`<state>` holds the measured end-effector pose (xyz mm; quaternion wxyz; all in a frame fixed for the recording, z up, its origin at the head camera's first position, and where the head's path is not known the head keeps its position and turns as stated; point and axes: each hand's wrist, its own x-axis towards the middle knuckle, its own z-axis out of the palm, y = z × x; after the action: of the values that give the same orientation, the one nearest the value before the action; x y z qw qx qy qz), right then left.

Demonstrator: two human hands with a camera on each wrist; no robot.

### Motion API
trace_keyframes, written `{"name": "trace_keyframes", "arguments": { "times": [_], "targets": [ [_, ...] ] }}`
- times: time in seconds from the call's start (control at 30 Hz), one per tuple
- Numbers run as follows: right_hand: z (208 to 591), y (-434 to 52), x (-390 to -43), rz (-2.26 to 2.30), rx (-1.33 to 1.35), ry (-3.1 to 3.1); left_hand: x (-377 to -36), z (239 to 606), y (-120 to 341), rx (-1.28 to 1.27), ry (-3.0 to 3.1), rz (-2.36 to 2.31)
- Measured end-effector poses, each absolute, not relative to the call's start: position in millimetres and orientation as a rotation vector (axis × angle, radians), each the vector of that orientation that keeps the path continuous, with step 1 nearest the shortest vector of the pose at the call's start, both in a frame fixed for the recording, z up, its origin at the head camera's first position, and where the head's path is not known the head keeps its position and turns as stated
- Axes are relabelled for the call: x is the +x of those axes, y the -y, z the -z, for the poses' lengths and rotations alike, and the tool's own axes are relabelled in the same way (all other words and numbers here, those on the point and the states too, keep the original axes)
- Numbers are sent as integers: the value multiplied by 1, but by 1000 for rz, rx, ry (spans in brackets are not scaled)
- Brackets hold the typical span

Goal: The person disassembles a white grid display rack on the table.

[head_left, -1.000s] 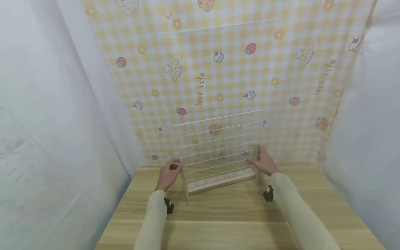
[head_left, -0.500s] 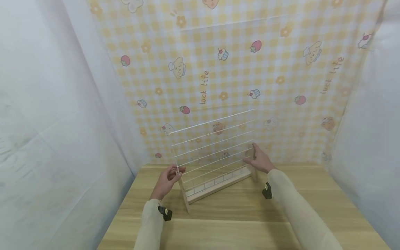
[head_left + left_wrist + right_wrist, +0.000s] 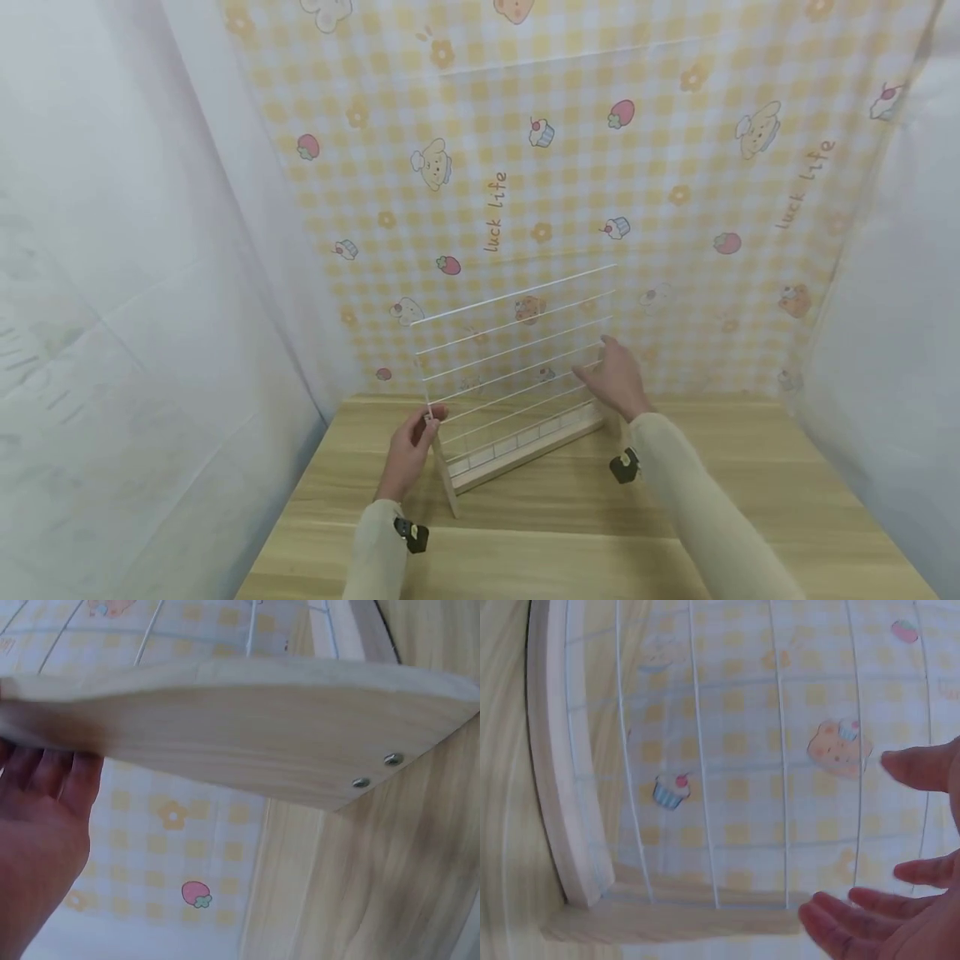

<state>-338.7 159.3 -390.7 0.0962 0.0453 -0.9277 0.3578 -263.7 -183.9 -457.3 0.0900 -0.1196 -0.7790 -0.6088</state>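
Note:
A wire rack with wooden side panels and a wooden bottom bar [image 3: 525, 454] stands slantwise on the table, its left end closer to me. My left hand [image 3: 407, 454] grips the upper part of the left side panel [image 3: 225, 727], thumb on the near side and fingers behind. Two screw heads show low on that panel in the left wrist view. At the other end, my right hand [image 3: 618, 379] has its thumb and fingers spread apart, fingertips right by the right side panel [image 3: 705, 922]. Thin white wires [image 3: 781, 750] run between the panels.
The wood-grain table [image 3: 585, 558] reaches back to a yellow checked cloth [image 3: 570, 183] with cartoon prints, close behind the rack. White sheets hang at the left [image 3: 112, 333] and right [image 3: 892, 350]. A dark device [image 3: 624, 467] is worn on each wrist.
The rack's left end has swung toward me with my left hand on it. My right hand has loosened from the right panel, its fingers now spread.

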Motion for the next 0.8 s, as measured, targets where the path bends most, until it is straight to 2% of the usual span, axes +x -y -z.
{"name": "trace_keyframes", "arguments": {
  "times": [0.17,0.27,0.4,0.8],
  "targets": [
    [393,-136,-329,-1182,264,2554,-260,461,176,-318,2268,1785],
    [397,-123,-328,-1034,318,2512,-263,466,176,-337,2248,1774],
    [404,-109,-328,-929,316,2523,-271,479,177,-352,2232,1761],
    [432,-75,-347,-1271,215,2385,-278,489,176,-290,2211,1744]
  ]
}}
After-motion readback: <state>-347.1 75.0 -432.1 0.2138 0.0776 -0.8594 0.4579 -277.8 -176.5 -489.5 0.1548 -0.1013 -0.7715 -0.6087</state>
